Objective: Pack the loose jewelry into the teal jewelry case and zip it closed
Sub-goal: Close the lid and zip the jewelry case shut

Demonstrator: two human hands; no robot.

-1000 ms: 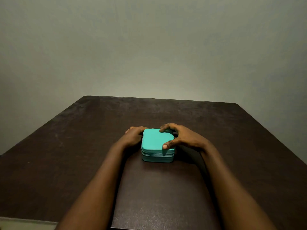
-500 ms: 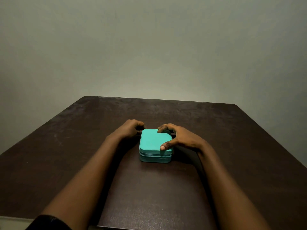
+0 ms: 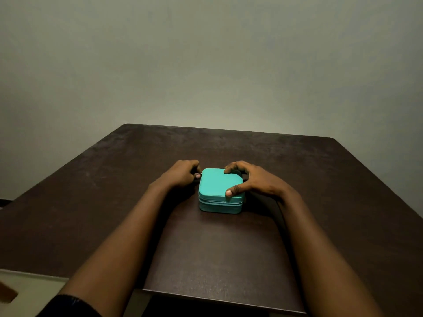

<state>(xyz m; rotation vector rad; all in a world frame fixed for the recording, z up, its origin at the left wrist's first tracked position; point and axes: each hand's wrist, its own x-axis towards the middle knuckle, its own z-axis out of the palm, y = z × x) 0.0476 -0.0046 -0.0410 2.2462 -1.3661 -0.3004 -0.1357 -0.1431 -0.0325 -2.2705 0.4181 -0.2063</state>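
Left of the teal jewelry case [image 3: 219,191], my left hand [image 3: 183,173] has its fingers curled tight at the far-left corner. I reckon it's pinching the zip pull, but that's buried in the grip. The case sits lid shut on the worktop [image 3: 91,202], and the front zip seam looks closed. On its right, my right hand [image 3: 256,179] clamps the lid, thumb at the near edge and forefinger at the far edge, probably so it won't skid while the zip runs.
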